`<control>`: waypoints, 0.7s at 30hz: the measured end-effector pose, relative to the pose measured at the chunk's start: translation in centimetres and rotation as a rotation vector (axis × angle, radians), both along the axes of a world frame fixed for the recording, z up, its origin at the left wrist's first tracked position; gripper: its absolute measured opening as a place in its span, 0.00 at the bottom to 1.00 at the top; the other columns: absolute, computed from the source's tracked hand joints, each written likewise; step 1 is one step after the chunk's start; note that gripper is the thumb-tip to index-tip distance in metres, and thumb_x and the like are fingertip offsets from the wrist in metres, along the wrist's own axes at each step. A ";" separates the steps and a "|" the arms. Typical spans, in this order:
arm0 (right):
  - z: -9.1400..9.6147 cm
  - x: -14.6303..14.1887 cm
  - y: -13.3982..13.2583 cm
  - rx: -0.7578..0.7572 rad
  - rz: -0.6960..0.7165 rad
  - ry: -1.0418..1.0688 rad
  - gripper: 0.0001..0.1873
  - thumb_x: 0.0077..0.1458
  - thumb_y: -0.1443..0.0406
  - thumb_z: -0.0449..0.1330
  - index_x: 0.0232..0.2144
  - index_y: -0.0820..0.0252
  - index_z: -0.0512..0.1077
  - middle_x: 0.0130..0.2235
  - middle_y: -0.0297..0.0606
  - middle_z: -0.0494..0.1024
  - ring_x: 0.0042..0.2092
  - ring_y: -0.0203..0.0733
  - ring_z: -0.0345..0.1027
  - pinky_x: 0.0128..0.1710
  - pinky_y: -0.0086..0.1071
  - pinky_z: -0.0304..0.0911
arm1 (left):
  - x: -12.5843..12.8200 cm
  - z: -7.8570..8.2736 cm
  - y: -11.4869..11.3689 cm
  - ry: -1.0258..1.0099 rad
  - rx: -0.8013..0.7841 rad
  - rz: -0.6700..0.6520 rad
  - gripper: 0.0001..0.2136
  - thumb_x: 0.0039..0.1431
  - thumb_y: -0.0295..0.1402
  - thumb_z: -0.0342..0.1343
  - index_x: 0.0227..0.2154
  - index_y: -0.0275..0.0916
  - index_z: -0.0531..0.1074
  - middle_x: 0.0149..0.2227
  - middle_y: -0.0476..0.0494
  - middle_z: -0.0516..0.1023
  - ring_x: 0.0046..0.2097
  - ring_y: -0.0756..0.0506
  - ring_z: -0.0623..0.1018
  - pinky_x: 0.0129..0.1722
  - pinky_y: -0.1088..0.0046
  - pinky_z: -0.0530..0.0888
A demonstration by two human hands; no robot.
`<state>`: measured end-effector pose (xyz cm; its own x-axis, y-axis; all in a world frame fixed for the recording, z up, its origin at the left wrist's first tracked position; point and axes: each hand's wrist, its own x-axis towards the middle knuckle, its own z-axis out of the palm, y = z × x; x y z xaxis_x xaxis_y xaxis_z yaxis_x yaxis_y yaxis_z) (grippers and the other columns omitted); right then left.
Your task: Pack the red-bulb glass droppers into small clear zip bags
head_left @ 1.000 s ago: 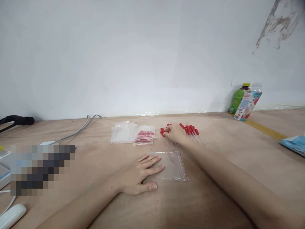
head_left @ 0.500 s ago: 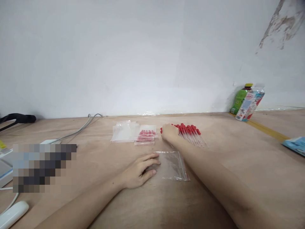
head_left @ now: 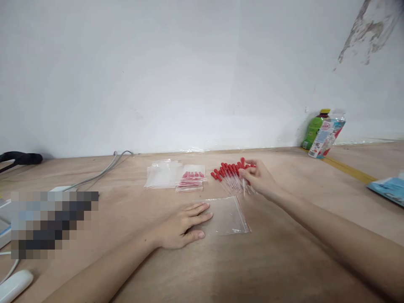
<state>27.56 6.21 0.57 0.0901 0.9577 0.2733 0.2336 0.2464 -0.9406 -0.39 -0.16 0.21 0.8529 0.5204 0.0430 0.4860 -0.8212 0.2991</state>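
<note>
My left hand (head_left: 189, 224) lies flat, fingers spread, on the left part of a clear zip bag (head_left: 222, 219) on the table. The bag's red-lined zip edge is at its right. Farther back, my right hand (head_left: 257, 174) is closed in a pinch on a dropper (head_left: 243, 185) with a red bulb and a clear tube, held roughly upright. It is at the right side of a pile of droppers (head_left: 229, 170), and hides part of them. Left of the pile sits a stack of filled clear bags (head_left: 190, 183) with red bulbs showing inside.
A stack of flat clear bags (head_left: 162, 176) lies beside the filled ones. Two bottles (head_left: 323, 134) lean at the wall on the right, near a blue packet (head_left: 388, 190). Grey cables (head_left: 107, 166), a blurred-out patch and a white object (head_left: 15, 284) are on the left.
My right hand has moved right, from the left end of the dropper pile to its right side, and now has a dropper raised in its fingers. My left hand stays on the bag.
</note>
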 end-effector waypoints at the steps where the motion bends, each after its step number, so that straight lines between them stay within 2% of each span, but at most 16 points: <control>1: -0.8 0.7 -0.8 0.010 -0.018 0.067 0.30 0.45 0.56 0.58 0.47 0.60 0.52 0.23 0.28 0.70 0.21 0.32 0.61 0.22 0.26 0.58 | 0.0 0.0 0.0 0.013 0.005 0.008 0.23 0.61 0.39 0.45 0.58 0.46 0.50 0.62 0.46 0.45 0.61 0.42 0.49 0.58 0.59 0.51; 4: -2.6 1.7 -2.7 -0.055 -0.048 0.201 0.36 0.42 0.59 0.61 0.49 0.59 0.46 0.21 0.26 0.68 0.21 0.33 0.63 0.22 0.26 0.59 | 0.1 0.0 0.0 0.032 0.020 0.014 0.24 0.61 0.40 0.45 0.59 0.46 0.49 0.62 0.46 0.45 0.62 0.42 0.49 0.59 0.60 0.50; 7: -3.6 1.3 -3.7 -0.077 -0.055 0.245 0.36 0.43 0.59 0.61 0.49 0.58 0.46 0.20 0.25 0.68 0.22 0.34 0.64 0.23 0.27 0.61 | 0.0 -0.1 0.0 0.015 0.028 0.007 0.23 0.61 0.40 0.45 0.59 0.48 0.49 0.62 0.47 0.45 0.61 0.42 0.49 0.58 0.59 0.51; 12: -4.0 0.4 -4.3 -0.046 -0.010 0.280 0.34 0.44 0.57 0.61 0.48 0.57 0.47 0.21 0.26 0.69 0.22 0.33 0.65 0.24 0.27 0.63 | 0.1 0.0 0.0 0.033 0.043 0.012 0.23 0.61 0.40 0.44 0.59 0.47 0.49 0.62 0.47 0.46 0.61 0.42 0.50 0.58 0.60 0.51; 17: -4.1 0.6 -4.7 -0.090 0.018 0.392 0.28 0.45 0.54 0.59 0.43 0.54 0.49 0.24 0.28 0.71 0.24 0.35 0.68 0.24 0.29 0.65 | 0.0 -0.2 0.0 0.027 0.038 0.022 0.23 0.61 0.40 0.44 0.58 0.47 0.50 0.62 0.47 0.46 0.61 0.43 0.49 0.58 0.60 0.51; 21: -4.3 1.2 -4.5 -0.055 -0.037 0.429 0.25 0.45 0.52 0.58 0.39 0.54 0.51 0.21 0.25 0.70 0.21 0.34 0.67 0.22 0.27 0.64 | -0.1 -0.4 0.0 0.035 0.036 0.022 0.23 0.61 0.40 0.44 0.59 0.47 0.49 0.62 0.48 0.45 0.62 0.42 0.49 0.58 0.60 0.51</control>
